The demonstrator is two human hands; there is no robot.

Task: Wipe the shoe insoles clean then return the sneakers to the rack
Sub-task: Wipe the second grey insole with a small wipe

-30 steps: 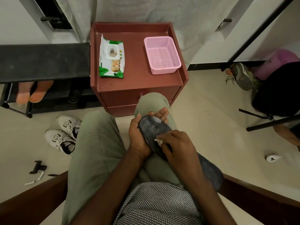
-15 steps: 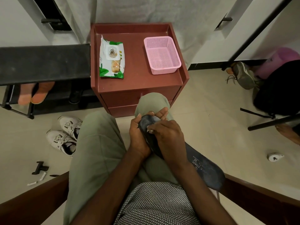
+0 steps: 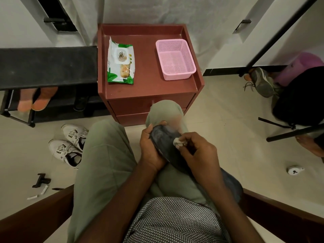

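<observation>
Dark insole (image 3: 163, 139) lies across our lap: our left hand (image 3: 151, 149) grips its toe end, our right hand (image 3: 196, 153) pinches one white wipe (image 3: 177, 142) against it. Two white sneakers (image 3: 70, 144) sit on the floor; their lettering is unreadable.

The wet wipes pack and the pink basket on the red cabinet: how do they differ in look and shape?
The wet wipes pack lies flat, a soft white and green pouch with printed pictures; the pink basket stands upright, a rigid open box with mesh walls. The pack lies on the left part of the red cabinet, the basket on the right. Both rest on its top, apart.
</observation>
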